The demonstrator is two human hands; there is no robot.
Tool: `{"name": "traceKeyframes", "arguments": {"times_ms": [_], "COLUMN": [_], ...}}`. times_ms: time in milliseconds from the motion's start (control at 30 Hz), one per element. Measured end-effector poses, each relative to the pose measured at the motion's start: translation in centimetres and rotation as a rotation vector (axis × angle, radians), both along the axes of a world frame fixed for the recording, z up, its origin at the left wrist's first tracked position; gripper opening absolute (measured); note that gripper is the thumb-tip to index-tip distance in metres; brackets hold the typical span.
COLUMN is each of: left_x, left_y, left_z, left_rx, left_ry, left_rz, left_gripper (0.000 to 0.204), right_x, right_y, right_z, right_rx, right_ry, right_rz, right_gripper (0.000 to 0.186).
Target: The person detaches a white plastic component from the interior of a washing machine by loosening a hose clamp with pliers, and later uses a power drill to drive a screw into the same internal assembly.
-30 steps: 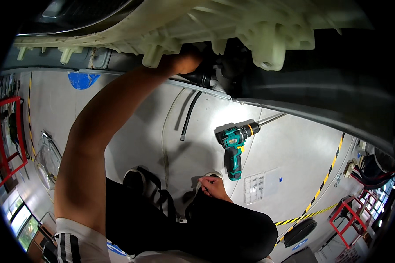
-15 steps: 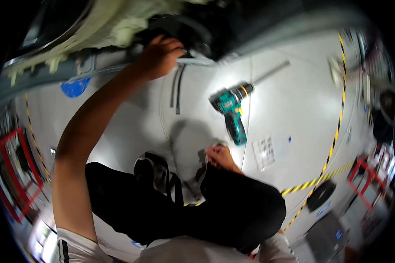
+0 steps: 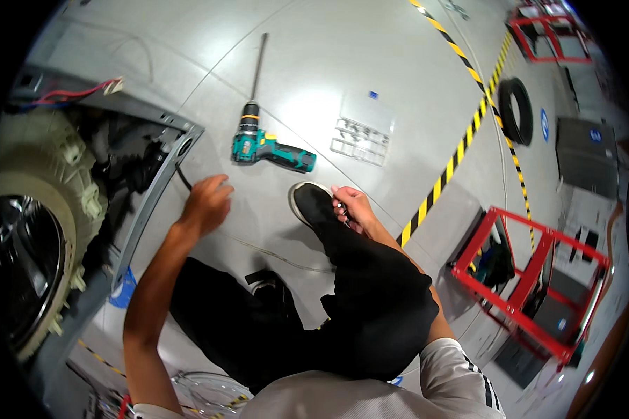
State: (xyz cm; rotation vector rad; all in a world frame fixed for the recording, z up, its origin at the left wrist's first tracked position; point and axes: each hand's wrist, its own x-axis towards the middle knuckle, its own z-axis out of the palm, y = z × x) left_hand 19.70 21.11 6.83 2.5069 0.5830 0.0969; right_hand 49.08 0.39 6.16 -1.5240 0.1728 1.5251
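My left hand (image 3: 206, 202) is off the machine, beside the metal frame edge (image 3: 147, 202), with loosely curled fingers, slightly apart, and nothing visible in them. Close to my right shoe (image 3: 307, 199), my right hand (image 3: 354, 209) is closed around something small and dark with a bright spot, too small to name. A green and black cordless drill (image 3: 248, 145) with a long bit lies on the floor ahead of both hands. Right of it rests a clear compartment box (image 3: 362, 133) with small parts inside, its lid raised or folded back.
At left stands an opened front-loading washing machine (image 3: 70, 174) with loose red and blue wires (image 3: 84, 92). Red metal frames (image 3: 531, 279) stand right. A black rubber ring (image 3: 516, 112) lies beyond striped floor tape (image 3: 454, 157). A thin cable (image 3: 279, 258) crosses the floor by my feet.
My left hand has come away from the machine's frame and down toward me. My view has turned right, bringing the machine to the left side. My right hand stays by the shoe.
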Motion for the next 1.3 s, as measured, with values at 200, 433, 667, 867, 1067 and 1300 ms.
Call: {"name": "traceKeyframes", "arguments": {"times_ms": [200,433,667,867,1067,1300], "left_x": [5.2,6.7,7.1,9.8,11.8,13.2], "left_y": [-3.2,-3.6,-2.2,-3.1,-3.8,-5.2], "left_z": [-0.7,-3.8,-8.6,-8.0,-8.2,-8.6], "left_rx": [-0.250,-0.121,-0.172,-0.179,-0.205,-0.178], "left_ry": [0.573,0.977,0.798,0.801,1.004,1.186], "left_rz": [-0.309,-0.475,-0.502,-0.477,-0.490,-0.481], "left_gripper": [0.033,0.038,0.042,0.043,0.051,0.079], "right_x": [0.5,2.5,5.1,8.9,8.1,7.9], "right_y": [-6.5,-17.3,-20.4,-16.6,-14.3,-17.3], "right_z": [4.3,10.4,14.7,11.9,8.6,7.7], "right_rx": [0.023,-0.046,-0.195,-0.091,-0.047,0.042], "right_ry": [-0.068,-0.360,-0.513,-0.367,-0.235,-0.099], "right_rz": [-0.257,-0.372,-0.339,-0.364,-0.364,-0.658], "right_gripper": [0.024,0.033,0.034,0.025,0.026,0.029]}}
